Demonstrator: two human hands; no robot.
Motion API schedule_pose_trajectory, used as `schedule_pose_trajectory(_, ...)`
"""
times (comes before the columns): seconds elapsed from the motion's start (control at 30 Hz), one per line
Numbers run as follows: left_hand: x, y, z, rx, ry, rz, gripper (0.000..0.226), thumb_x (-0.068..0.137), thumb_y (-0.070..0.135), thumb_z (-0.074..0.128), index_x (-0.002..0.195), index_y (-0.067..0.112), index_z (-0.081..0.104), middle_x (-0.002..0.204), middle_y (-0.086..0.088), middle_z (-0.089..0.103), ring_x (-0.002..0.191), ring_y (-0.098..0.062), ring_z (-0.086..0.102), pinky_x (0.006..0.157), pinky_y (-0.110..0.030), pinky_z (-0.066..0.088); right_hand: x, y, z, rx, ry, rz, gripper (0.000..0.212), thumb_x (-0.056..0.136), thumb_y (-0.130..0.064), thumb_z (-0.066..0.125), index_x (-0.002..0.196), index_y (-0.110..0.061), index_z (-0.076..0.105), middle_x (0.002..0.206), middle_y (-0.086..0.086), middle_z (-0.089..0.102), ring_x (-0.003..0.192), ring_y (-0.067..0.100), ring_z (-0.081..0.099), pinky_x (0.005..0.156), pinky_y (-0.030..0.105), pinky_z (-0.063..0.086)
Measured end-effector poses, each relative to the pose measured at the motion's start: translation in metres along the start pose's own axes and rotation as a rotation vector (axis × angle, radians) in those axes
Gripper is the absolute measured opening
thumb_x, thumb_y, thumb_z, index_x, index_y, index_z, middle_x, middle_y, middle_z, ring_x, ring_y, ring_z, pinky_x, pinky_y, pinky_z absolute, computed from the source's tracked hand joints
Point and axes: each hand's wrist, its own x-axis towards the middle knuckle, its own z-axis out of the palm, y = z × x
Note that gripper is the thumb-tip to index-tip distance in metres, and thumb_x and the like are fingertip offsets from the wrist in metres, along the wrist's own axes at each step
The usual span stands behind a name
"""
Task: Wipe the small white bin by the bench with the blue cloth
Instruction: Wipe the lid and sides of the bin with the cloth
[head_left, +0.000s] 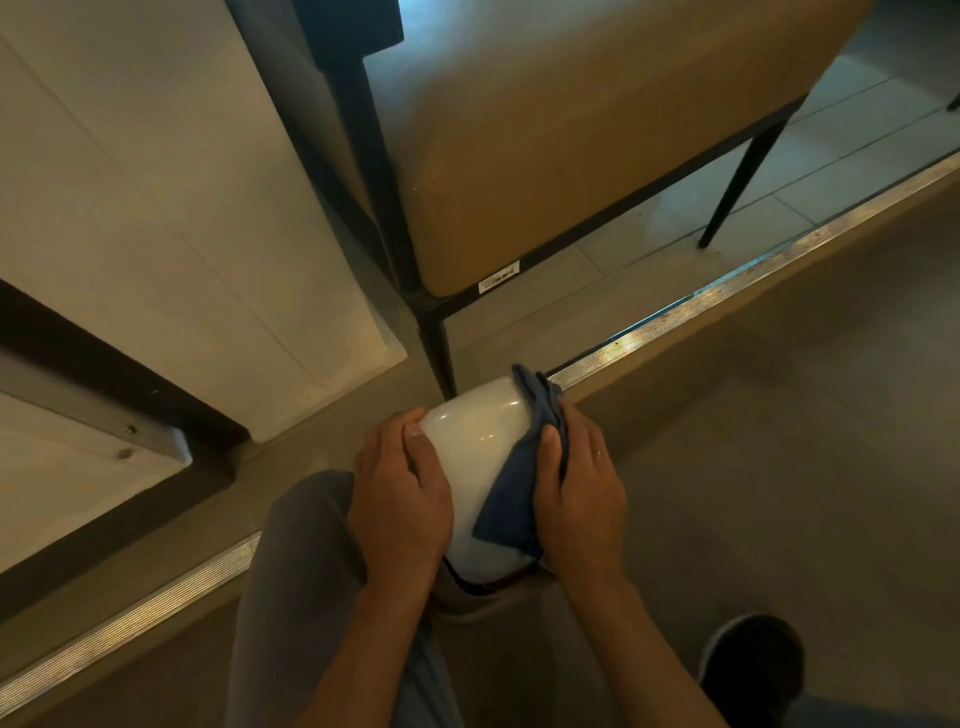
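Gripping the white bin (475, 457) and blue cloth (511, 499), both hands' fingers (387, 441) work over grey floor (753, 467) by the bench (571, 156)

The small white bin (475, 457) is tipped on its side, its closed bottom pointing away from the person and its dark-rimmed mouth toward them. The left hand (400, 499) grips the bin's left side, thumb lying on top. The right hand (579, 488) presses the blue cloth (519, 483) flat against the bin's right side. Just beyond stands a tan padded bench (571, 156) on black legs, over a tiled floor (753, 467) crossed by a ribbed metal strip (727, 296).
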Motion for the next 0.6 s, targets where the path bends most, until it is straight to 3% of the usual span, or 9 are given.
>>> schedule_pose_trajectory(0.2, 0.008, 0.001, -0.007, 0.089, -0.107, 0.05, 0.047, 0.102, 0.046, 0.025, 0.13, 0.026, 0.057, 0.12, 0.004, 0.056, 0.105, -0.012, 0.051, 0.073, -0.023, 0.036, -0.007, 0.003, -0.004, 0.028, -0.007, 0.018, 0.057, 0.101, -0.055, 0.028, 0.144, -0.021, 0.045, 0.144, -0.003, 0.052, 0.124, 0.008, 0.052, 0.102, 0.028, 0.045)
schedule_pose_trajectory(0.43, 0.028, 0.012, -0.017, 0.349, -0.301, 0.179, 0.059, 0.099, 0.055, 0.011, 0.128, 0.027, 0.054, 0.119, 0.0, 0.057, 0.096, -0.015, 0.053, 0.082, -0.037, 0.046, -0.005, 0.007, -0.002, 0.006, -0.007, 0.033, 0.058, 0.1, -0.059, 0.026, 0.144, -0.026, 0.044, 0.141, -0.003, 0.054, 0.122, 0.011, 0.055, 0.1, 0.038, 0.051)
schedule_pose_trajectory(0.6, 0.037, 0.02, -0.013, 0.399, -0.397, 0.205, 0.051, 0.103, 0.056, 0.02, 0.13, 0.025, 0.052, 0.123, 0.0, 0.059, 0.098, -0.016, 0.055, 0.08, -0.034, 0.042, -0.006, 0.008, -0.002, 0.027, -0.007, 0.044, 0.06, 0.1, -0.061, 0.024, 0.144, -0.026, 0.044, 0.141, -0.003, 0.054, 0.122, 0.011, 0.055, 0.101, 0.037, 0.051)
